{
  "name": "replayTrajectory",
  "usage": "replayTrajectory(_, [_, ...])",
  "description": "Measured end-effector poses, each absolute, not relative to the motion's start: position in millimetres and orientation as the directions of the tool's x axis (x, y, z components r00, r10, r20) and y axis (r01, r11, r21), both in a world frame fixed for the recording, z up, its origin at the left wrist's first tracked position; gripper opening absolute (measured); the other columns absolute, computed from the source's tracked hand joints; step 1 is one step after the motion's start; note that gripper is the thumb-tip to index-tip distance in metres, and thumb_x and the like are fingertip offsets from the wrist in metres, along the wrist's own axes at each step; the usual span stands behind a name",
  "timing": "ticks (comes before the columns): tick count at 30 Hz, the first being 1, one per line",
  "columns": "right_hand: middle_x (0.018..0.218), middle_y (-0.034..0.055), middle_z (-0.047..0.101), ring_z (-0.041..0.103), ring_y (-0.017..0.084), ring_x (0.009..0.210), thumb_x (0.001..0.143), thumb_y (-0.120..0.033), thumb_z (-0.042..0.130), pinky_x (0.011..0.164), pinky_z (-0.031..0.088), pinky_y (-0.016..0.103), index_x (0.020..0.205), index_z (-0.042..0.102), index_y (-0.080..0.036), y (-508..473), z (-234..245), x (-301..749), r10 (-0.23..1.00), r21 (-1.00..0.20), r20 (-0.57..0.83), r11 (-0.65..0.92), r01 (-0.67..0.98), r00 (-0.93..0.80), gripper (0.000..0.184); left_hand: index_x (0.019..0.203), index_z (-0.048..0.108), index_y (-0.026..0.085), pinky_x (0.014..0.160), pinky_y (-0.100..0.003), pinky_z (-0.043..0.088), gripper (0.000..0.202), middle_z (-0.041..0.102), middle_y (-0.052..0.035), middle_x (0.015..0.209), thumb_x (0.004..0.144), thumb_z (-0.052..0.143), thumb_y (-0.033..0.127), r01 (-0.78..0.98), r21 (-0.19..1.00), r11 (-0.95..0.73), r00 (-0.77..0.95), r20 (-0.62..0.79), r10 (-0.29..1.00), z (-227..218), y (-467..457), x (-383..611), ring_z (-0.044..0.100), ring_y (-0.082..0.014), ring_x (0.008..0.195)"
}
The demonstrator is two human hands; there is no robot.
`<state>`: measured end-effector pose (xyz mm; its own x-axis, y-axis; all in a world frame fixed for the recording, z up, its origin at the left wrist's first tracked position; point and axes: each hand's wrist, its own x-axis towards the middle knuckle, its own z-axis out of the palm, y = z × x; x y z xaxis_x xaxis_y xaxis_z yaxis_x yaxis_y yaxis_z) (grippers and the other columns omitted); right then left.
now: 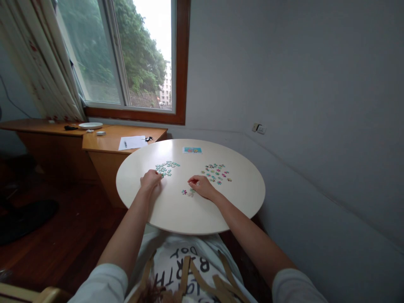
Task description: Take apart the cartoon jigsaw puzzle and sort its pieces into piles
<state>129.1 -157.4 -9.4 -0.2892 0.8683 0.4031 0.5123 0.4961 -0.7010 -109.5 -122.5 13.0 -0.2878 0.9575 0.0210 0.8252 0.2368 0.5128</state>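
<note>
Small jigsaw puzzle pieces lie on the round white table (186, 216). My left hand (150, 180) is closed, its fingertips pinched on a puzzle piece (162, 175) at the near edge of a group of teal pieces (164, 167). My right hand (203, 186) hovers low over the table with thumb and fingers drawn together; what they hold, if anything, is too small to make out. Just below it lie a few pieces, among them a pink and purple piece (184, 192). Beyond that hand is a spread of multicoloured pieces (217, 171).
A colourful picture card (192, 150) lies at the table's far side. Behind on the left, a wooden desk (109, 144) bears a sheet of paper (132, 142), keys (148, 139) and a white plate (90, 125). A wall (299, 105) stands close on the right.
</note>
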Motion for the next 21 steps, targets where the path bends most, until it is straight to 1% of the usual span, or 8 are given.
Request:
replayTrajectory(3, [0.073, 0.0021, 0.064, 0.055, 0.012, 0.069, 0.074, -0.019, 0.060, 0.069, 0.044, 0.025, 0.079, 0.068, -0.016, -161, -8, 128, 0.831, -0.623, 0.423, 0.556, 0.550, -0.361, 0.010, 0.073, 0.062, 0.021, 0.078, -0.035, 0.038, 0.014, 0.070, -0.0080, 0.088, 0.068, 0.053, 0.031, 0.823, 0.513, 0.242, -0.289, 0.012, 0.957, 13, -122, -110, 0.062, -0.0279, 0.092])
replayTrajectory(7, [0.080, 0.0044, 0.066, 0.057, 0.015, 0.078, 0.074, -0.023, 0.065, 0.080, 0.042, 0.031, 0.078, 0.069, -0.018, -167, -4, 125, 0.734, -0.470, 0.477, 0.677, 0.566, -0.483, 0.008, 0.071, 0.061, 0.021, 0.080, -0.036, 0.037, 0.014, 0.070, -0.0083, 0.087, 0.066, 0.053, 0.031, 0.816, 0.529, 0.234, -0.291, 0.026, 0.956, 12, -121, -111, 0.062, -0.0278, 0.089])
replayTrajectory(9, [0.081, 0.0048, 0.066, 0.057, 0.017, 0.080, 0.072, -0.026, 0.068, 0.082, 0.041, 0.033, 0.078, 0.069, -0.019, -170, -2, 124, 0.707, -0.420, 0.479, 0.705, 0.572, -0.520, 0.009, 0.069, 0.061, 0.021, 0.080, -0.037, 0.036, 0.014, 0.070, -0.0086, 0.084, 0.066, 0.053, 0.031, 0.812, 0.539, 0.225, -0.287, 0.033, 0.957, 12, -121, -111, 0.062, -0.0284, 0.088])
replayTrajectory(11, [0.083, 0.0048, 0.066, 0.057, 0.018, 0.083, 0.071, -0.026, 0.070, 0.082, 0.041, 0.034, 0.077, 0.069, -0.019, -171, -1, 123, 0.699, -0.399, 0.469, 0.713, 0.577, -0.539, 0.009, 0.067, 0.061, 0.021, 0.080, -0.039, 0.036, 0.014, 0.070, -0.0091, 0.083, 0.065, 0.053, 0.031, 0.812, 0.540, 0.223, -0.294, 0.048, 0.955, 12, -122, -111, 0.062, -0.0294, 0.087])
replayTrajectory(15, [0.088, 0.0053, 0.065, 0.056, 0.019, 0.087, 0.069, -0.029, 0.073, 0.084, 0.040, 0.035, 0.076, 0.068, -0.020, -169, -3, 122, 0.716, -0.399, 0.461, 0.695, 0.598, -0.525, 0.012, 0.066, 0.061, 0.020, 0.081, -0.040, 0.035, 0.013, 0.070, -0.0102, 0.082, 0.064, 0.053, 0.031, 0.814, 0.535, 0.224, -0.306, 0.068, 0.949, 12, -123, -111, 0.061, -0.0303, 0.087])
replayTrajectory(21, [0.085, 0.0052, 0.065, 0.056, 0.018, 0.083, 0.070, -0.029, 0.072, 0.082, 0.040, 0.033, 0.074, 0.069, -0.019, -167, -4, 122, 0.735, -0.416, 0.448, 0.675, 0.609, -0.508, 0.011, 0.068, 0.060, 0.020, 0.081, -0.040, 0.035, 0.015, 0.070, -0.0114, 0.085, 0.065, 0.051, 0.032, 0.814, 0.533, 0.231, -0.312, 0.065, 0.948, 11, -122, -112, 0.061, -0.0313, 0.090])
